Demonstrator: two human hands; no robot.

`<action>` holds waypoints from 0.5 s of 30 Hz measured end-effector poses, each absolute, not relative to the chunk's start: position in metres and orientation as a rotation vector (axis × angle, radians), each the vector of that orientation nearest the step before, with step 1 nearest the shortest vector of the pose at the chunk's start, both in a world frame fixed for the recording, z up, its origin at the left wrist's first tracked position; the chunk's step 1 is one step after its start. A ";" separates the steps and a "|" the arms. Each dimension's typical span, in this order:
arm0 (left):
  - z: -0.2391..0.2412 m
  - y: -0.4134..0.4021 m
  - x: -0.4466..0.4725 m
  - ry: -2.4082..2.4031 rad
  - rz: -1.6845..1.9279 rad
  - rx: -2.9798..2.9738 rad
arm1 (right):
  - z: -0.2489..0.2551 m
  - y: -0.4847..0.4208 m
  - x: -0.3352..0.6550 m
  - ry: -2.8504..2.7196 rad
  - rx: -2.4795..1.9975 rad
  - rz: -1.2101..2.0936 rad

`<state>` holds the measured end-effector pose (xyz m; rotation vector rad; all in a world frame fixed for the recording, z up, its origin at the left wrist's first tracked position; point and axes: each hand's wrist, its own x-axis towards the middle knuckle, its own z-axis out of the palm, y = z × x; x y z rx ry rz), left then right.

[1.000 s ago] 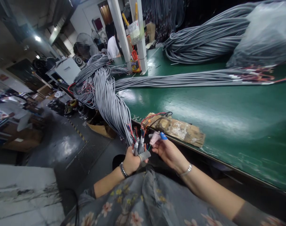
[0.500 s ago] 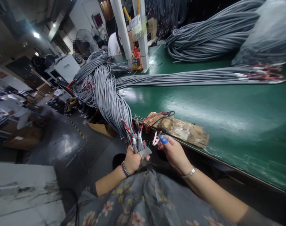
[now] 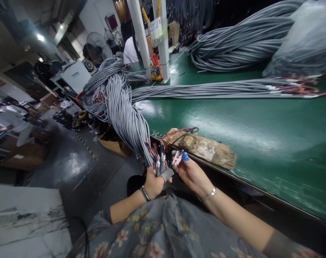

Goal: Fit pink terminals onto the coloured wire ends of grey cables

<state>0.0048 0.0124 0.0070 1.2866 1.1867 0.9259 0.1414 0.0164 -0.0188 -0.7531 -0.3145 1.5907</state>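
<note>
My left hand [image 3: 154, 184] is closed around several grey cable ends [image 3: 158, 168], with white collars and thin coloured wires fanning out on top. Grey wrapping covers the left thumb. Close by on the right, my right hand [image 3: 192, 175] pinches a small pale pink clip-like tool [image 3: 177, 158]; its exact kind is too small to tell. A blue cover sits on the right thumb. The tool is beside the coloured wires; whether it touches them I cannot tell. From the held ends, a thick bundle of grey cables [image 3: 125, 111] hangs over the table's edge.
A worn wooden board [image 3: 206, 148] with red and black leads lies along the front edge of the green table [image 3: 259, 125]. Straight grey cables [image 3: 206, 89] stretch across it, and a coiled bundle [image 3: 240, 43] lies behind. An opened cardboard box [image 3: 114, 145] stands on the floor.
My right hand has moved slightly left with the pink tool, closer to the cable ends. My left hand has shifted a little right, still gripping the cables.
</note>
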 end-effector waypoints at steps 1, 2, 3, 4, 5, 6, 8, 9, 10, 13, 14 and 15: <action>0.007 0.013 0.005 1.183 0.921 1.301 | -0.019 0.016 0.141 -0.309 -0.746 1.596; 0.007 0.013 0.005 1.180 0.917 1.309 | -0.020 0.016 0.140 -0.299 -0.741 1.605; 0.007 0.013 0.005 1.179 0.916 1.309 | -0.020 0.015 0.140 -0.287 -0.740 1.614; 0.007 0.013 0.005 1.180 0.917 1.301 | -0.020 0.015 0.139 -0.273 -0.742 1.623; 0.008 0.012 0.004 1.182 0.920 1.291 | -0.020 0.014 0.140 -0.261 -0.742 1.630; 0.008 0.012 0.004 1.181 0.925 1.284 | -0.021 0.013 0.140 -0.252 -0.740 1.635; 0.009 0.012 0.001 1.168 0.928 1.277 | -0.024 0.011 0.143 -0.243 -0.725 1.647; 0.009 0.011 -0.001 1.158 0.929 1.273 | -0.026 0.010 0.145 -0.245 -0.717 1.654; 0.008 0.011 -0.003 1.143 0.930 1.268 | -0.028 0.009 0.147 -0.251 -0.714 1.658; 0.004 0.012 -0.011 1.084 0.918 1.239 | -0.035 0.006 0.154 -0.292 -0.747 1.655; 0.002 0.012 -0.014 1.063 0.909 1.224 | -0.036 0.005 0.155 -0.314 -0.767 1.645; 0.000 0.012 -0.016 1.043 0.898 1.207 | -0.037 0.004 0.157 -0.337 -0.788 1.634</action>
